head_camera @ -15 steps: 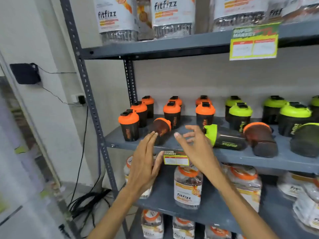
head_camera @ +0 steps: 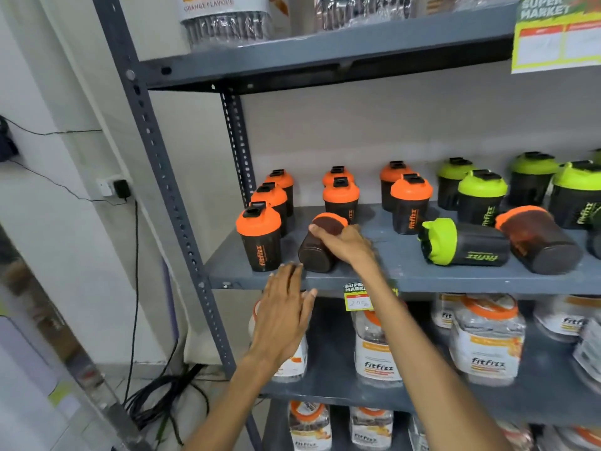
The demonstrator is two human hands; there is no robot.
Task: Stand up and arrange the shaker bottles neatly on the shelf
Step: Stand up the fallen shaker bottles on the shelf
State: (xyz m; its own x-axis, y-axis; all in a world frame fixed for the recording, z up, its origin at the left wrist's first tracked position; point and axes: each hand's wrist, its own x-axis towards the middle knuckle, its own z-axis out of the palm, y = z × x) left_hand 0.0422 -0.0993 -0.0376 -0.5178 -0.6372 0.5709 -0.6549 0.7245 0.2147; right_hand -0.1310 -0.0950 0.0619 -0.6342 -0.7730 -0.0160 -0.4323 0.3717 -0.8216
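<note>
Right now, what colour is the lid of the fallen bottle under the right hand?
Orange, on the fallen bottle under the right hand; head view.

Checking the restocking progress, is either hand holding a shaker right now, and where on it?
The right hand grips the tipped-over orange-lid shaker around its side, near the lid end. The left hand is open, holding nothing.

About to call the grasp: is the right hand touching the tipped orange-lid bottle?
Touching: the head view shows the right hand wrapped over the tipped bottle.
</note>
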